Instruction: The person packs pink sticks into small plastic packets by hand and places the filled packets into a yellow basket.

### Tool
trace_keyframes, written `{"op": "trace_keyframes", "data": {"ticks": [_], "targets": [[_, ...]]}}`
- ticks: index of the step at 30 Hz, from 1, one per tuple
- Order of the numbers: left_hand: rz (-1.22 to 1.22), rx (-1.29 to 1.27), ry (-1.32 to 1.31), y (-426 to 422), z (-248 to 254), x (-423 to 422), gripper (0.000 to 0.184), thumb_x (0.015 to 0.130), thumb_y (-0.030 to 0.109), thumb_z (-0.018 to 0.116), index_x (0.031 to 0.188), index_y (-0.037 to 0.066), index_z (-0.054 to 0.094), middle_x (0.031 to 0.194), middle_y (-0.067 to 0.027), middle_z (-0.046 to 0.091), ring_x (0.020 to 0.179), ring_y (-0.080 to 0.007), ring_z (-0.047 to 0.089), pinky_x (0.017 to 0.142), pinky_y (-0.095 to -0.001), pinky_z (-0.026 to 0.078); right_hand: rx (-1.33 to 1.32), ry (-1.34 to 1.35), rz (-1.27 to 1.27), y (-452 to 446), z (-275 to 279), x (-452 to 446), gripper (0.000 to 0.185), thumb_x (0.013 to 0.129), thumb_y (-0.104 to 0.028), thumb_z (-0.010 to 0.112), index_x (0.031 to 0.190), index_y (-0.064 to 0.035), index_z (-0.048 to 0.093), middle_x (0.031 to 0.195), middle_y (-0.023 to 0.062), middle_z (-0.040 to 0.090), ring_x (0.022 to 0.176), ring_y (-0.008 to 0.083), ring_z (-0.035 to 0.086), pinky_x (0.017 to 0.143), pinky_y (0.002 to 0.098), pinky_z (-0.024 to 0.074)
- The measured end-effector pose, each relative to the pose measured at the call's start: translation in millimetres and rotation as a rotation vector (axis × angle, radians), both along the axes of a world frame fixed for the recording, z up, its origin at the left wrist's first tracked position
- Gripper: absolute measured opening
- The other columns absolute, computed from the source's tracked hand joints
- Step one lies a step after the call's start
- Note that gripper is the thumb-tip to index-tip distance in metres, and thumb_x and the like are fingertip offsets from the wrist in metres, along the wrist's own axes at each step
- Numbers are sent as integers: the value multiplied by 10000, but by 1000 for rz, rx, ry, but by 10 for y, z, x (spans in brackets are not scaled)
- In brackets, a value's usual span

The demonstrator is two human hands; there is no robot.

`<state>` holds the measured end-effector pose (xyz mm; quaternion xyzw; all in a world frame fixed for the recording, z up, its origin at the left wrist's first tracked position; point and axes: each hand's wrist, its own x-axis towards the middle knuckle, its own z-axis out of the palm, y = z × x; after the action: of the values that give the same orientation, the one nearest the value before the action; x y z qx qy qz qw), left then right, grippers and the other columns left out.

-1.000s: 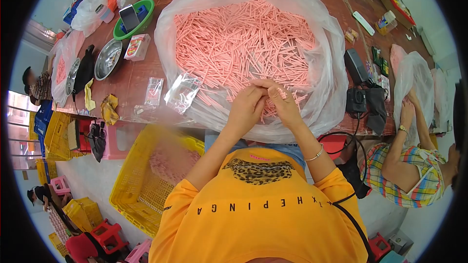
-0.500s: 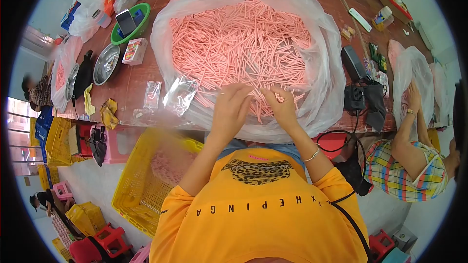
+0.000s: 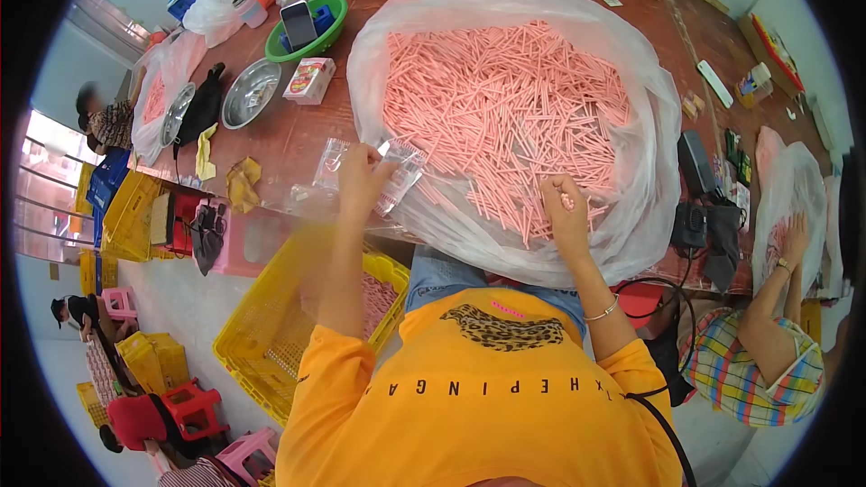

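My left hand is over the clear plastic bags at the table's front edge. Its thumb and fingers are apart; any contact with the bags is hard to make out. Curled around a few pink sticks, my right hand is at the near side of a big pile of pink sticks. The ends of the held sticks show between its fingers. The pile lies inside a large translucent plastic sheet or bag with a bunched rim.
Left on the table are a metal bowl, a small printed box and a green basket with a phone. A yellow crate stands below at my left. Cables hang at right, near a co-worker's arm.
My left hand has moved left from the stick pile to the clear bags. My right hand stays near the pile with sticks in it. The view has shifted, so the table appears farther right.
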<state>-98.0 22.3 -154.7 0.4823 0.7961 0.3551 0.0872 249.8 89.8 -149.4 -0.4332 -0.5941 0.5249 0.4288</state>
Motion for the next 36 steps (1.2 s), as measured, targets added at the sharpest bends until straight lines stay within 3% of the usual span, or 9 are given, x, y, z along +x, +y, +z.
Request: {"op": "trace_keyframes", "data": {"ticks": [2, 8, 11, 19, 22, 25, 31, 34, 36], "targets": [[13, 47, -129, 22, -6, 2, 273, 727, 191, 809, 802, -7, 637, 841, -154, 622, 784, -299, 603, 721, -396, 457, -22, -11, 3, 0, -2, 18, 157, 981, -137, 594, 912, 4, 588, 817, 9, 555, 819, 86, 479, 784, 248, 410], [-116, 240, 266, -108, 108, -42, 108, 832, 110, 698, 843, 14, 649, 889, -123, 648, 818, -307, 600, 726, -402, 458, -106, 24, 28, 27, 29, 18, 133, 973, -135, 611, 943, -6, 625, 816, -14, 551, 768, 67, 465, 734, 227, 406], [-121, 316, 164, -138, 409, 210, 79, 842, 82, 671, 886, 22, 643, 899, -95, 653, 853, -283, 611, 750, -386, 468, -37, 27, 29, 65, 107, -48, 112, 953, -122, 642, 980, -14, 640, 812, -22, 538, 708, 54, 428, 666, 219, 393], [-778, 236, -316, 62, 820, 1278, 119, 835, 39, 673, 950, 26, 646, 877, -83, 637, 827, -186, 613, 754, -304, 474, 28, -67, 287, 117, 562, -180, 209, 820, -81, 763, 974, -38, 629, 681, -62, 435, 640, 29, 378, 565, 211, 324], [-638, 215, -701, 153, 614, 1546, 122, 853, 97, 711, 925, 21, 648, 821, -69, 624, 788, -145, 601, 702, -295, 471, -14, -110, 274, 119, 438, 23, 175, 836, -129, 751, 871, -19, 619, 720, -27, 536, 689, 41, 467, 589, 234, 389], [-634, -28, -609, 194, 453, 1651, 86, 904, 98, 690, 909, 13, 678, 779, -7, 625, 745, -70, 582, 671, -244, 474, 71, -56, 249, 75, 399, 152, 166, 849, -115, 735, 820, -18, 602, 710, -28, 535, 685, 38, 468, 591, 234, 395], [-741, 145, -296, 227, 439, 1669, 119, 888, 117, 704, 879, 0, 680, 760, -49, 622, 643, -107, 585, 560, -278, 447, -39, -60, 266, 100, 374, 250, 162, 856, -121, 735, 820, -29, 607, 692, -34, 514, 687, 36, 474, 606, 228, 398], [-629, 155, -703, 192, 480, 1768, 110, 899, 112, 679, 892, 4, 700, 765, -71, 619, 636, -151, 594, 569, -289, 449, -36, -23, 261, 90, 382, 230, 172, 857, -135, 740, 820, -27, 612, 690, -36, 510, 683, 40, 459, 603, 231, 389], [-656, 127, -648, 187, 447, 1738, 117, 909, 117, 662, 891, 11, 709, 764, -75, 628, 632, -179, 594, 586, -302, 451, -24, 33, 232, 56, 410, 185, 176, 866, -141, 738, 821, -24, 614, 680, -39, 493, 670, 40, 435, 593, 231, 374]]}}
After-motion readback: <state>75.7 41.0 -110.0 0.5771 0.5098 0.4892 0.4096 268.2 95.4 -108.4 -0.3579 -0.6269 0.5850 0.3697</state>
